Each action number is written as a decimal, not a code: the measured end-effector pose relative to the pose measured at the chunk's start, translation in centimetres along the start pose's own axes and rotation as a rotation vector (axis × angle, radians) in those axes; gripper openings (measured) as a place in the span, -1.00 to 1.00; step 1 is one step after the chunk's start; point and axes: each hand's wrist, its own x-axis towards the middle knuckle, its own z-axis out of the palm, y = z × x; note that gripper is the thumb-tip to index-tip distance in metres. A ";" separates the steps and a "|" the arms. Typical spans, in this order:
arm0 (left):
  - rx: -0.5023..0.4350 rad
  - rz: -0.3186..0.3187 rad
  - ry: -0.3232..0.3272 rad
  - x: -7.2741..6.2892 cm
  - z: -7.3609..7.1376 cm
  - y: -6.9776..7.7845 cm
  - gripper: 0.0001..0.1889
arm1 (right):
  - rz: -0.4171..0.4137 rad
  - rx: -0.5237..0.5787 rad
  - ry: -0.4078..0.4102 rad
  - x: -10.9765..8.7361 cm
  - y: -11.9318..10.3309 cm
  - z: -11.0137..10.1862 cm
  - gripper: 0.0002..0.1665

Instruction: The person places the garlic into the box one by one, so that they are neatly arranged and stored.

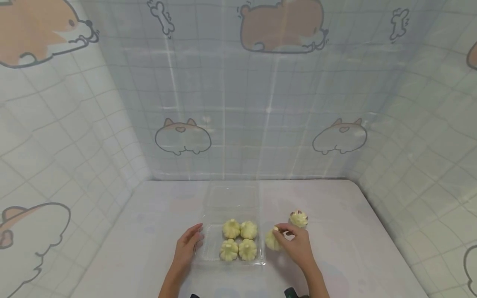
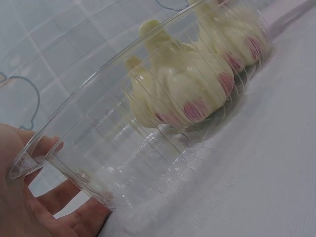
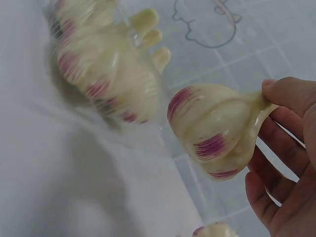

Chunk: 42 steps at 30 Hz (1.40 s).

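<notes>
A clear plastic clamshell box [image 1: 211, 261] lies on the table with its lid folded back. Several pale garlic bulbs [image 1: 231, 228] with purple streaks sit inside, mostly toward the right side, stems up. My left hand [image 1: 188, 244] rests against the box's left wall, its fingers [image 2: 89, 217] extended along the outside. Just right of the box, my right hand [image 1: 298, 244] pinches a garlic bulb [image 3: 212, 131] by its stem between thumb and fingers. That bulb hangs above the table, apart from the box. Behind the right hand another garlic bulb [image 1: 299, 218] lies on the table.
The open lid [image 1: 232, 196] extends toward the back of the table [image 1: 149, 231]. Patterned sheeting with cartoon dogs forms a back wall [image 1: 246, 91] and two side walls. Dark objects [image 1: 290, 293] show at the near edge.
</notes>
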 end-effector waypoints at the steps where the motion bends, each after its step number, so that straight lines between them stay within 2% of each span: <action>1: -0.003 -0.001 -0.001 0.0 0.0 0.0 -0.62 | -0.006 0.010 -0.003 0.1 -0.1 0.1 -0.82; 6: -0.011 -0.003 -0.007 0.0 0.0 -0.1 -0.62 | -0.053 0.057 -0.023 0.5 -1.1 0.7 -0.81; 11: 0.050 0.001 0.006 0.0 0.0 -0.1 -0.62 | -0.098 0.067 -0.068 1.1 -2.2 1.5 -0.81; 13: 0.075 0.003 0.012 0.0 0.1 -0.1 -0.63 | -0.115 0.066 -0.097 1.3 -2.7 1.9 -0.83; 21: 0.054 -0.013 0.011 -0.2 0.3 0.2 -0.61 | -0.196 0.105 -0.241 1.4 -3.8 3.9 -0.84; 26: 0.048 -0.005 0.017 -0.3 0.4 0.2 -0.61 | -0.215 0.136 -0.296 1.5 -4.6 5.0 -0.87; 34: 0.060 0.012 0.015 -0.3 0.3 0.0 -0.63 | -0.234 0.137 -0.284 1.7 -5.4 5.7 -0.88; 42: 0.066 -0.005 0.019 -0.2 0.3 0.1 -0.62 | -0.317 0.153 -0.301 3.7 -7.0 6.9 -0.83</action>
